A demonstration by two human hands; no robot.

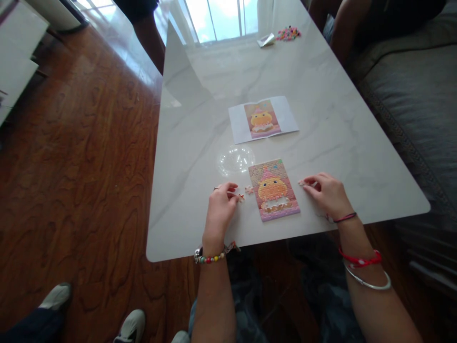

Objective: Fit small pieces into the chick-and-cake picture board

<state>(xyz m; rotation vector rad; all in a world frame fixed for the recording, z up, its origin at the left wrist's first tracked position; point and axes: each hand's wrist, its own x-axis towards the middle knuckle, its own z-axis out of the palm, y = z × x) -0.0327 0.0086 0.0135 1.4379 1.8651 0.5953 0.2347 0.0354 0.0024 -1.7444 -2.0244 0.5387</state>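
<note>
A small jigsaw puzzle point(274, 189) with a yellow chick on pink lies near the front edge of the white marble table point(321, 109). My left hand point(220, 209) rests left of it, fingers curled and pinching a loose puzzle piece point(241, 197). Another loose piece point(249, 189) lies between that hand and the puzzle. My right hand point(326, 193) sits right of the puzzle, its fingertips pinched on a small piece point(302, 183).
A printed reference picture point(263, 119) of the same chick lies farther back. A clear plastic bag point(235, 159) sits just behind the puzzle. Coloured bits point(288, 33) and a wrapper point(266, 40) lie at the far end. Another person's feet point(132, 326) stand on the wooden floor at left; a grey sofa point(417, 95) lies right.
</note>
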